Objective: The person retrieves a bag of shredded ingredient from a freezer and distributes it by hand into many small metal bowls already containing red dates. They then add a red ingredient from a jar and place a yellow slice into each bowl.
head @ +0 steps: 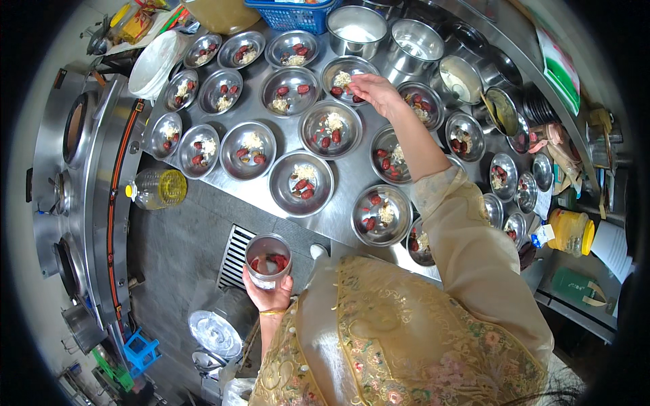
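Observation:
My left hand (268,293) holds a clear plastic jar (268,278) from below, above the floor in front of me. Dark red dried pieces, apparently goji berries (277,262), lie inside it. Over a steel bowl (330,68) at the far side of the table reaches my right hand (375,90), palm down with bent fingers; whether anything is between the fingertips is hidden. That bowl contains red dates (336,91), pale shredded slices (342,79) and small red bits. Nearer me, another steel bowl (310,133) has dates, pale slices and red berries.
Many similar filled bowls (277,198) cover the steel table (244,195). Deep steel pots (356,48) and a blue plastic basket (292,18) stand at the back. An oil bottle (157,189) is beside the table's left edge. A floor drain grate (234,256) lies below.

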`<move>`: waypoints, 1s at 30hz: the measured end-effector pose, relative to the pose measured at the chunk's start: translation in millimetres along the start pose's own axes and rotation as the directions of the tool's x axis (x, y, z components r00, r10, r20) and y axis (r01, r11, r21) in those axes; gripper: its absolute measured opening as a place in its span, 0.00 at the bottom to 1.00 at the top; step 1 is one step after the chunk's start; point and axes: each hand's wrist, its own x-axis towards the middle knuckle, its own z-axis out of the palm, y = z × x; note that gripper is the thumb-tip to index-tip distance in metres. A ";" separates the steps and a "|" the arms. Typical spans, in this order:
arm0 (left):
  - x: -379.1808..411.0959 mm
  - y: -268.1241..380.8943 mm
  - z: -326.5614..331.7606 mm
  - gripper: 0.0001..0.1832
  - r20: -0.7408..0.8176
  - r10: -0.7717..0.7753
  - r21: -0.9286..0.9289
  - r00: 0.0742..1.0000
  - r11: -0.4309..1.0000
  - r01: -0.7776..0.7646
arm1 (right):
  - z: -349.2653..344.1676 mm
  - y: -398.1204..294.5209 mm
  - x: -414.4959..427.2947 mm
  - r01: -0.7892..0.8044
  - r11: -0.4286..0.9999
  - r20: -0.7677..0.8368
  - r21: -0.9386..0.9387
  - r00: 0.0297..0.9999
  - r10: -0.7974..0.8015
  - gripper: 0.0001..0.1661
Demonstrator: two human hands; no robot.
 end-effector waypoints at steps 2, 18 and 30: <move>1.8 0.2 1.7 0.30 0.011 -0.004 -0.008 1.000 1.000 0.004 | -10.1 5.2 6.9 -0.013 0.993 0.116 0.116 0.993 0.000 0.15; 8.2 4.5 21.5 0.30 -0.031 -0.024 -0.007 0.999 1.000 0.024 | -3.6 3.6 3.6 0.024 0.983 0.070 0.181 0.997 -0.038 0.15; 47.3 100.1 23.6 0.30 -0.011 -0.126 0.127 0.992 0.984 0.126 | 51.3 -7.3 -23.3 -0.016 0.950 0.040 0.313 0.999 0.004 0.14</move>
